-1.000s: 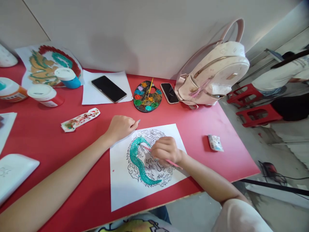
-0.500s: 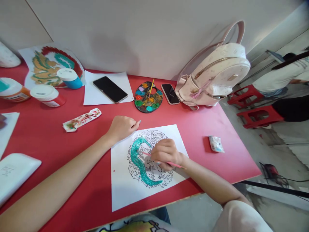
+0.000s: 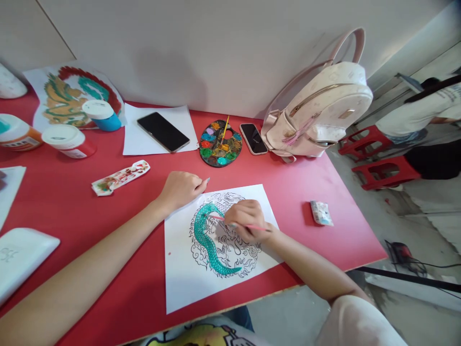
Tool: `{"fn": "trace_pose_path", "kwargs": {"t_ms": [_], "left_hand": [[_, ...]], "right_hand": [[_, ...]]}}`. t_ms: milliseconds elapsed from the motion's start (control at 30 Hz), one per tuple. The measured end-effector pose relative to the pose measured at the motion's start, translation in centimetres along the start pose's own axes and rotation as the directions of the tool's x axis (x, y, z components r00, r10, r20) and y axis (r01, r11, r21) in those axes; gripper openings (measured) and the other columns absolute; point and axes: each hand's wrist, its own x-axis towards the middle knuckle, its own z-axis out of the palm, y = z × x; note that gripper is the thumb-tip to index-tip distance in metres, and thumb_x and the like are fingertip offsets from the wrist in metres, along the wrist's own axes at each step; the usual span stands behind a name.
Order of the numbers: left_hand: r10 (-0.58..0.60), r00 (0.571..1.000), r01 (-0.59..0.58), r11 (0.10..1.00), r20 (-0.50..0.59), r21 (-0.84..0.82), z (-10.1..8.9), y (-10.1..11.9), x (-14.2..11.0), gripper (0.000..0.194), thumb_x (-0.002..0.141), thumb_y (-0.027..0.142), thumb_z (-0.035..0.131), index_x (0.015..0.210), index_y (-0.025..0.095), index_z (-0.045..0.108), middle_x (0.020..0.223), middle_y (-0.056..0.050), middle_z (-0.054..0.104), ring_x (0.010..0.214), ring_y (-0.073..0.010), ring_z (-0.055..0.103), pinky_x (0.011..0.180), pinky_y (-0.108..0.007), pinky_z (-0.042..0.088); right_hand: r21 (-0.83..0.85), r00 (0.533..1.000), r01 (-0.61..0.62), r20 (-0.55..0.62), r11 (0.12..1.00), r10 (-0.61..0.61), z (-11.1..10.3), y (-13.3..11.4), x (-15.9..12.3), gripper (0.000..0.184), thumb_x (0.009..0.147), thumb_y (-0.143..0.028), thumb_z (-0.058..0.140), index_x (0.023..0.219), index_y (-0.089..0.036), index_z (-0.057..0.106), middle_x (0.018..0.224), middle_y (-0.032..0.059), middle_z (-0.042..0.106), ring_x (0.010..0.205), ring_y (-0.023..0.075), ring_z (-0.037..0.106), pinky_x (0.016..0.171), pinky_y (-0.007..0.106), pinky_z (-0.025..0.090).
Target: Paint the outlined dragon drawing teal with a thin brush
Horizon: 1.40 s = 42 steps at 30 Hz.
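A white sheet (image 3: pixel 180 288) printed with a round dragon line drawing lies in front of me. The dragon's long curving body (image 3: pixel 201 235) is painted teal; the rest I can see is black outline on white. My right hand (image 3: pixel 246 220) is closed round a thin pink paintbrush (image 3: pixel 255 227), whose tip meets the upper part of the teal body. Resting at the sheet's upper left edge is my left hand (image 3: pixel 183 187), curled into a loose fist with the thumb pointing right. Nothing shows in its fingers.
Beyond the sheet lie a paint palette (image 3: pixel 213 162) with a yellow brush, a black phone (image 3: pixel 163 132) and a second phone (image 3: pixel 254 139). Paint jars (image 3: pixel 70 141) stand left. A backpack (image 3: pixel 324 110) leans on the wall; a small packet (image 3: pixel 321 213) lies right. A person (image 3: pixel 418 117) is at far right.
My right hand and the brush have shifted slightly up the drawing, with the brush tip moving up along the teal body. My left hand stays in place.
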Motion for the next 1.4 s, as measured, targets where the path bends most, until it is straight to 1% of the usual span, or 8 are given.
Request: {"fn": "trace_pose_path", "kwargs": {"t_ms": [167, 500, 667, 867, 1000, 1167, 1300, 1400], "left_hand": [[0.003, 1.000, -0.003, 1.000, 0.001, -0.015, 0.3, -0.2, 0.0, 0.065, 0.115, 0.053, 0.042, 0.057, 0.023, 0.050, 0.063, -0.009, 0.069, 0.062, -0.0216, 0.058, 0.063, -0.038, 0.018], [-0.029, 0.999, 0.029, 0.999, 0.021, -0.014, 0.0, 0.1, 0.0, 0.062, 0.112, 0.055, 0.040, 0.059, 0.024, 0.041, 0.061, -0.009, 0.065, 0.061, -0.0209, 0.054, 0.062, -0.039, 0.018], [-0.036, 0.999, 0.036, 0.999, 0.040, 0.000, -0.3, 0.3, 0.1, 0.057, 0.111, 0.054, 0.037, 0.062, 0.025, 0.037, 0.063, -0.010, 0.067, 0.062, -0.0217, 0.056, 0.062, -0.040, 0.017], [-0.022, 1.000, 0.022, 1.000, 0.014, -0.007, 0.0, 0.1, 0.1, 0.061, 0.112, 0.053, 0.040, 0.059, 0.024, 0.041, 0.061, -0.009, 0.066, 0.061, -0.0214, 0.056, 0.063, -0.039, 0.018], [-0.003, 1.000, 0.003, 1.000, -0.003, -0.008, 0.2, -0.2, 0.0, 0.063, 0.114, 0.053, 0.042, 0.057, 0.024, 0.046, 0.061, -0.009, 0.067, 0.061, -0.0216, 0.056, 0.062, -0.039, 0.018], [-0.008, 1.000, 0.008, 1.000, 0.006, -0.002, 0.1, -0.1, 0.0, 0.063, 0.114, 0.054, 0.040, 0.058, 0.024, 0.044, 0.062, -0.009, 0.068, 0.061, -0.0212, 0.057, 0.062, -0.039, 0.019], [-0.011, 1.000, 0.011, 1.000, 0.007, 0.000, 0.2, -0.1, 0.0, 0.062, 0.114, 0.053, 0.040, 0.059, 0.024, 0.044, 0.063, -0.009, 0.069, 0.062, -0.0217, 0.057, 0.062, -0.039, 0.018], [0.003, 1.000, -0.003, 1.000, 0.001, 0.005, 0.2, -0.2, 0.0, 0.063, 0.114, 0.053, 0.041, 0.058, 0.024, 0.046, 0.063, -0.009, 0.070, 0.061, -0.0215, 0.057, 0.062, -0.039, 0.018]], "right_hand": [[0.121, 0.998, 0.047, -0.044, 0.992, -0.042, -0.3, -0.4, 1.2, 0.040, 0.125, -0.033, 0.040, 0.097, -0.025, 0.068, 0.074, -0.0002, 0.077, 0.061, 0.0142, 0.072, 0.060, 0.029, 0.055], [-0.011, 0.984, 0.173, 0.050, 0.985, -0.172, -0.5, 0.0, 0.2, 0.037, 0.124, -0.035, 0.039, 0.102, -0.026, 0.068, 0.079, 0.0001, 0.078, 0.062, 0.0152, 0.069, 0.062, 0.032, 0.050], [-0.123, 0.999, 0.016, 0.029, 0.992, -0.012, -1.3, 0.5, 0.5, 0.026, 0.118, -0.023, 0.046, 0.101, -0.025, 0.065, 0.078, 0.0017, 0.078, 0.062, 0.0170, 0.070, 0.063, 0.033, 0.048], [-0.005, 0.987, 0.113, 0.114, 0.994, -0.111, -0.5, 0.3, 0.1, 0.030, 0.122, -0.032, 0.045, 0.105, -0.025, 0.069, 0.084, 0.0020, 0.082, 0.068, 0.0152, 0.076, 0.064, 0.030, 0.053], [-0.050, 0.997, -0.047, 0.053, 0.998, 0.050, -0.5, 0.4, 0.0, 0.042, 0.125, -0.033, 0.037, 0.099, -0.025, 0.069, 0.077, 0.0031, 0.079, 0.066, 0.0167, 0.075, 0.065, 0.032, 0.056], [0.051, 0.996, 0.062, 0.060, 0.997, -0.065, -0.6, 0.3, 0.4, 0.046, 0.127, -0.038, 0.036, 0.101, -0.025, 0.072, 0.081, 0.0028, 0.081, 0.067, 0.0155, 0.077, 0.065, 0.030, 0.059], [-0.036, 0.995, -0.091, 0.024, 0.995, 0.092, -0.6, 0.3, 0.2, 0.042, 0.125, -0.034, 0.038, 0.099, -0.025, 0.070, 0.079, 0.0038, 0.080, 0.064, 0.0171, 0.076, 0.064, 0.031, 0.058], [0.014, 0.996, -0.034, 0.082, 0.999, 0.033, -0.5, 0.4, -0.1, 0.039, 0.124, -0.033, 0.040, 0.102, -0.024, 0.071, 0.080, 0.0045, 0.081, 0.069, 0.0176, 0.078, 0.067, 0.031, 0.060]]}}
